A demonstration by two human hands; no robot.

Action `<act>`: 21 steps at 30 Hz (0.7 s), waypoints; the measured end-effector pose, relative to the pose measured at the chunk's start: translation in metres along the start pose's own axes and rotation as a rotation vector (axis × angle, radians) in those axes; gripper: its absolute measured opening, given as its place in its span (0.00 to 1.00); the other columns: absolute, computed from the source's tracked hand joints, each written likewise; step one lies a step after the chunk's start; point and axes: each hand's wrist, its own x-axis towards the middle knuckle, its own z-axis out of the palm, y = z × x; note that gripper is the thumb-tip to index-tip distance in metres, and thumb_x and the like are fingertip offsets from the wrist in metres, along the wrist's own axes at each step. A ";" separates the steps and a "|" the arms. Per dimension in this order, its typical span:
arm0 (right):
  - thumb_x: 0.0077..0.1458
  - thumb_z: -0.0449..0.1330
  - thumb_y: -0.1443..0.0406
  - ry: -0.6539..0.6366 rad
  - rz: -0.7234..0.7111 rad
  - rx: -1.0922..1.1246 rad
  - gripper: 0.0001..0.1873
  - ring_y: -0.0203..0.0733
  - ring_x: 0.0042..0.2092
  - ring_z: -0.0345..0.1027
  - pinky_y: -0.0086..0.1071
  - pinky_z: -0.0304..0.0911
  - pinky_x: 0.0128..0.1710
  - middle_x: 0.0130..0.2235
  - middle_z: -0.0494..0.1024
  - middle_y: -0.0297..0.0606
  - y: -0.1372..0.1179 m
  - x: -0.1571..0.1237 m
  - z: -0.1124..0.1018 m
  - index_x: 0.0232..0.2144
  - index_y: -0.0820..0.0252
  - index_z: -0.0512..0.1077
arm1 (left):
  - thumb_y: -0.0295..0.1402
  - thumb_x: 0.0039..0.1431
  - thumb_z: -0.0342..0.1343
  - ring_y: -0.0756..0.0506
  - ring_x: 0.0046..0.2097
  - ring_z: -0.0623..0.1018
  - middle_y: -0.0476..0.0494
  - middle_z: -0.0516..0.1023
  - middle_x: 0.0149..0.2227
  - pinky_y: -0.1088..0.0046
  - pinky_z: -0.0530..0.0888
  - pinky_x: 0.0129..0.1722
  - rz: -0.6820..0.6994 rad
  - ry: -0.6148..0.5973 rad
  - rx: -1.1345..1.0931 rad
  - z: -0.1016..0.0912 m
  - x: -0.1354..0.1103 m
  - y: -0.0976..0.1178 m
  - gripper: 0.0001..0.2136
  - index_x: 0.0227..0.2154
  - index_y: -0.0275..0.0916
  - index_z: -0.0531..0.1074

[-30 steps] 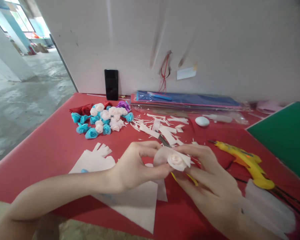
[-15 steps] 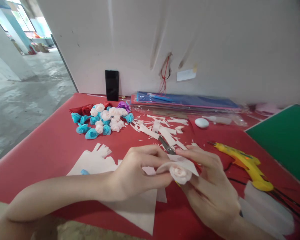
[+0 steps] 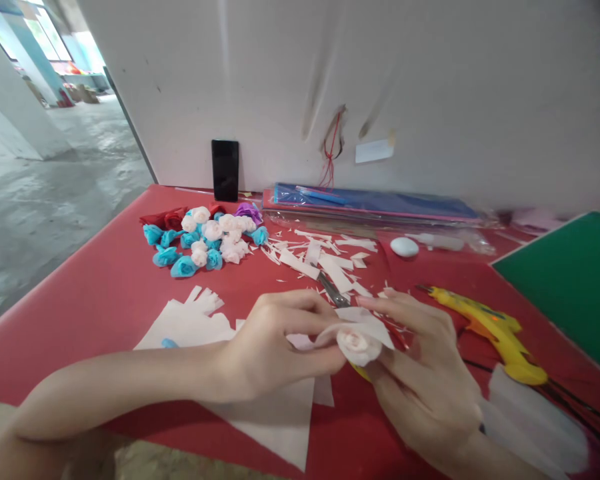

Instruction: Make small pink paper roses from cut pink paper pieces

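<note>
A pale pink paper rose (image 3: 356, 341), its paper strip partly loose and flaring out behind the rolled centre, is between my two hands. My left hand (image 3: 275, 350) pinches the strip on the rose's left side between thumb and fingers. At the right, my right hand (image 3: 425, 370) has its fingers curled at the base of the rose, with the index finger raised along the far side; its thumb is hidden. Scissors (image 3: 334, 291) lie on the table beyond the rose, their handles mostly covered by my right hand. White paper sheets (image 3: 275, 427) lie under my left forearm.
Several blue, white, red and purple paper roses (image 3: 200, 233) are piled at the back left. Paper scraps (image 3: 335, 263) spread behind my hands. A yellow glue gun (image 3: 490, 330) with a cord lies at right, near a green board (image 3: 565, 287). A phone (image 3: 225, 170) leans on the wall.
My right hand has shifted slightly right, its index finger moving away from the loose paper edge. The rose has moved a little left and tilted. My left hand keeps its pinch.
</note>
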 end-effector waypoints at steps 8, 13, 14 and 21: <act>0.48 0.56 0.72 0.009 -0.072 -0.032 0.11 0.46 0.37 0.64 0.45 0.64 0.40 0.36 0.72 0.37 0.010 -0.003 -0.003 0.27 0.48 0.72 | 0.26 0.49 0.56 0.53 0.24 0.69 0.44 0.73 0.25 0.80 0.70 0.27 0.044 -0.045 0.051 -0.005 0.000 0.004 0.10 0.35 0.28 0.75; 0.48 0.55 0.75 0.025 -0.042 0.001 0.11 0.47 0.40 0.62 0.47 0.63 0.40 0.38 0.69 0.39 0.004 -0.001 0.001 0.29 0.54 0.70 | 0.26 0.49 0.55 0.53 0.26 0.70 0.45 0.73 0.26 0.79 0.70 0.27 -0.013 -0.027 -0.013 -0.003 0.000 0.003 0.05 0.26 0.33 0.76; 0.48 0.55 0.75 0.019 -0.028 0.012 0.11 0.47 0.40 0.62 0.47 0.63 0.40 0.39 0.69 0.40 0.002 -0.001 0.001 0.29 0.55 0.70 | 0.26 0.49 0.56 0.53 0.26 0.70 0.46 0.72 0.25 0.80 0.70 0.27 -0.027 -0.023 -0.033 -0.002 0.000 0.003 0.04 0.25 0.33 0.76; 0.49 0.55 0.76 0.040 0.091 0.120 0.10 0.45 0.39 0.62 0.45 0.62 0.40 0.38 0.68 0.40 -0.006 0.002 0.001 0.29 0.56 0.69 | 0.24 0.47 0.56 0.55 0.26 0.68 0.50 0.68 0.25 0.81 0.68 0.27 -0.140 -0.006 -0.149 0.000 0.002 0.003 0.08 0.16 0.33 0.69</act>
